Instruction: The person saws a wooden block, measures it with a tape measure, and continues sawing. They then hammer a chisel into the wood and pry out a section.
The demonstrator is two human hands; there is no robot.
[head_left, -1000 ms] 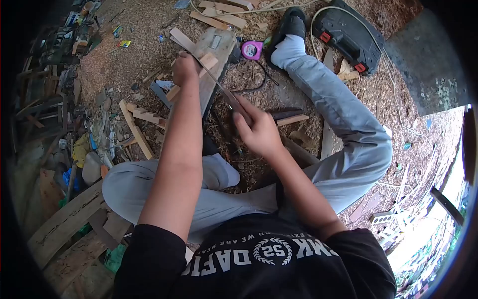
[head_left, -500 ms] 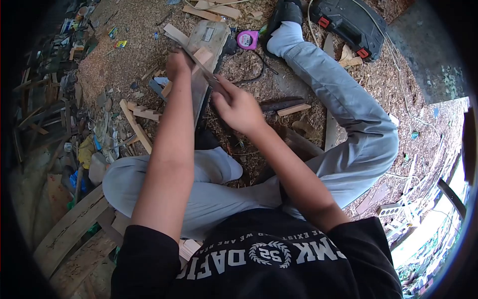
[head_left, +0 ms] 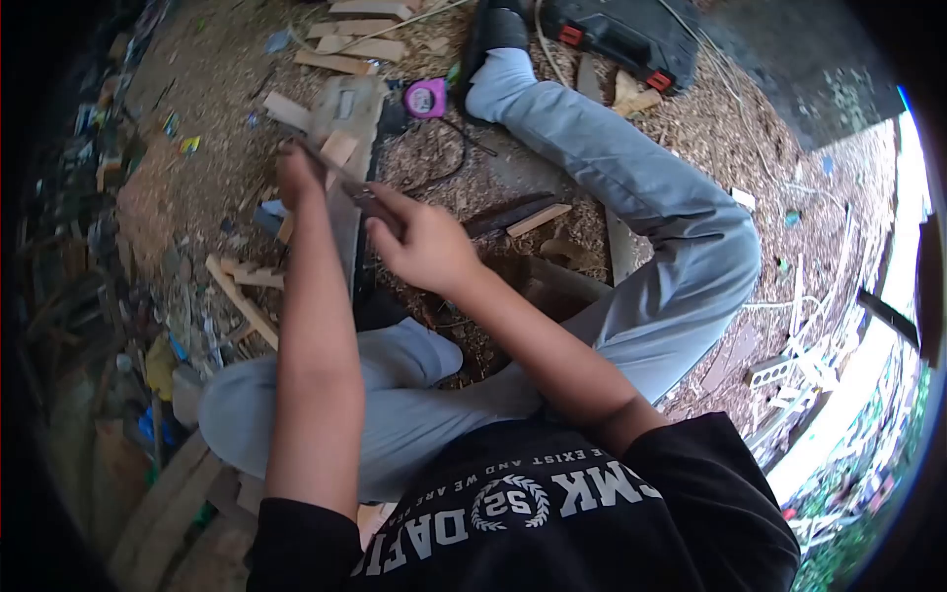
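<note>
In front of the folded left leg: the board point(head_left: 361, 91) lies on the littered ground, within reach of both hands, which probably makes it a firm bed to work on.
Blade: the long tool point(head_left: 342, 176) slants across the board, from the right hand to the left; motion blur hides whether it is a saw, a file or a knife.
Right hand: the right hand point(head_left: 429, 247) is closed round the near end of the blade, no gap showing, seemingly to steer it from there.
Left hand: the left hand point(head_left: 299, 176) is at the board's left edge, by the blade's far end, fingers curled; whether it grips wood, blade or both I cannot tell, though pinning something down seems likely.
Strip: the pale strip point(head_left: 286, 111) juts past the board's left side, just beyond the left hand; its other end is hidden.
Block: the pale block point(head_left: 339, 150) is over the board, just beyond the blade, perhaps as a stop or rest.
Tape: the pink tape point(head_left: 424, 99) lies right of the board, out of the blade's path yet handy.
Case: the black case point(head_left: 623, 35) lies past the shod foot point(head_left: 498, 39), well apart from the hands.
</note>
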